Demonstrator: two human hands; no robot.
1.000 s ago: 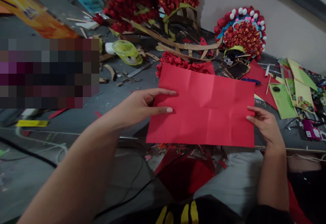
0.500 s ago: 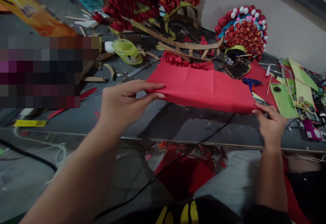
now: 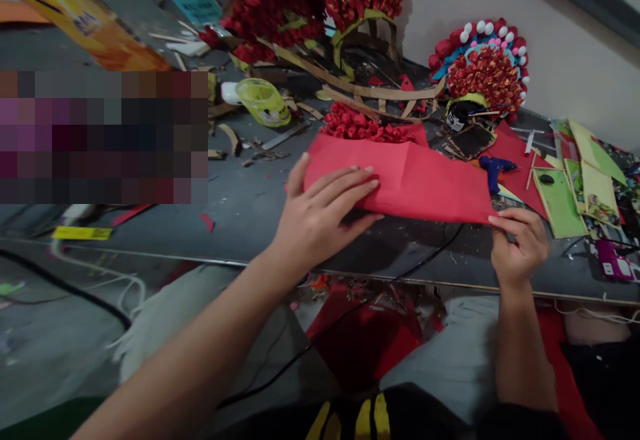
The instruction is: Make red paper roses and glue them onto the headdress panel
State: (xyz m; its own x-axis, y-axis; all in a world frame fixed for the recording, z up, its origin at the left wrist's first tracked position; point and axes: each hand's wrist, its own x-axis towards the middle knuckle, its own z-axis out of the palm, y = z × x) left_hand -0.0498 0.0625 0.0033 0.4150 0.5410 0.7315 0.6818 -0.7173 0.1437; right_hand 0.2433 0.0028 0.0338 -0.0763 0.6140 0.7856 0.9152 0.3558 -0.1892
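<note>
A creased red paper sheet lies over the grey table in front of me. My left hand rests flat on its left end, fingers stretched out and pressing it down. My right hand pinches the sheet's near right corner between thumb and fingers. A cluster of small red paper flowers sits just behind the sheet. A blue glue gun lies at the sheet's far right corner.
Red flower headpieces and cardboard strips crowd the back of the table. A yellow-green tape dispenser stands at the left, green cards at the right. A black cable runs over the front edge.
The sheet, first held up flat facing me, has been lowered onto the table. My left hand went from pinching its edge to lying flat on top of it.
</note>
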